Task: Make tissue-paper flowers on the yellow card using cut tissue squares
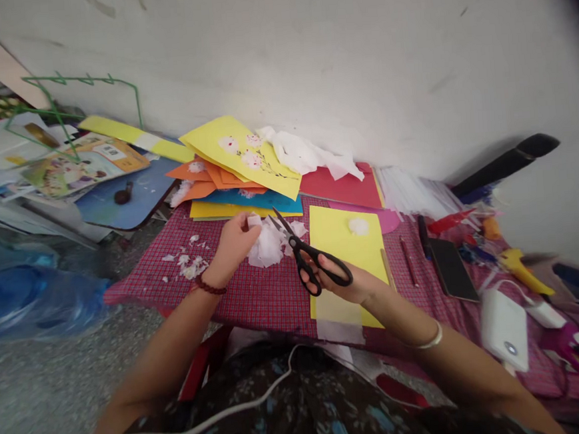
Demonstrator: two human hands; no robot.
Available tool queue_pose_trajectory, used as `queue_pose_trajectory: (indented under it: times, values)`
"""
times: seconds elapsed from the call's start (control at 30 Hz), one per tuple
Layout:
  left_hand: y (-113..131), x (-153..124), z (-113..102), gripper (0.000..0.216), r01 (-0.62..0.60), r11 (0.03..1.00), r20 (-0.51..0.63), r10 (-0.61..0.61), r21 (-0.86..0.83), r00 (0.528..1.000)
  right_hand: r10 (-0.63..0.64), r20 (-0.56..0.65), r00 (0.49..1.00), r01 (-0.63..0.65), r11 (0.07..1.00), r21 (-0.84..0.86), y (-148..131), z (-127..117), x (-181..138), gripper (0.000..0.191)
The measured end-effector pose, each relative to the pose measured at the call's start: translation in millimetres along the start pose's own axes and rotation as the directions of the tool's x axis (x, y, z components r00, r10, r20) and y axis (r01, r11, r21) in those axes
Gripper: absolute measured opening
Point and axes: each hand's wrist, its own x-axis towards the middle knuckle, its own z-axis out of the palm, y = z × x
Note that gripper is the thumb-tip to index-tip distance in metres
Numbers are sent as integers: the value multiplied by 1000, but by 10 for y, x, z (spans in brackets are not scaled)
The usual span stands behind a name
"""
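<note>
Black-handled scissors sit in my right hand, fingers through the loops, blades parted and pointing up and left. My left hand pinches a small piece of white tissue paper between thumb and fingers. Just below the blade tips lies a heap of white tissue pieces on the checked cloth. Under my right hand is a yellow sheet with a round white tissue puff near its top. A strip of tissue lies across that sheet's lower edge.
Behind my hands, coloured papers are stacked, topped by a yellow flower picture. Crumpled tissue rests by the wall. Small scraps lie at left. A pencil, black phone and white power bank are at right.
</note>
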Motion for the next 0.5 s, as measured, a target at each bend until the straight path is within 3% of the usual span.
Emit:
queue_pose_trajectory:
  times: [0.1, 0.23, 0.33, 0.5]
  values:
    - [9, 39, -44, 35, -214, 919, 9, 224, 332, 975, 4, 33, 999, -6, 998, 60, -5, -38, -42, 59]
    - [20, 57, 32, 55, -272, 913, 186, 223, 304, 957, -23, 88, 996, 16, 997, 81, -40, -65, -123, 57]
    - [14, 84, 116, 56, -340, 872, 269, 253, 351, 929, -74, 113, 991, 67, 996, 62, -75, -87, -191, 57]
    - [100, 46, 195, 43, -455, 544, 164, 500, 705, 850, -128, 71, 989, 126, 992, 28, -75, -138, -300, 58]
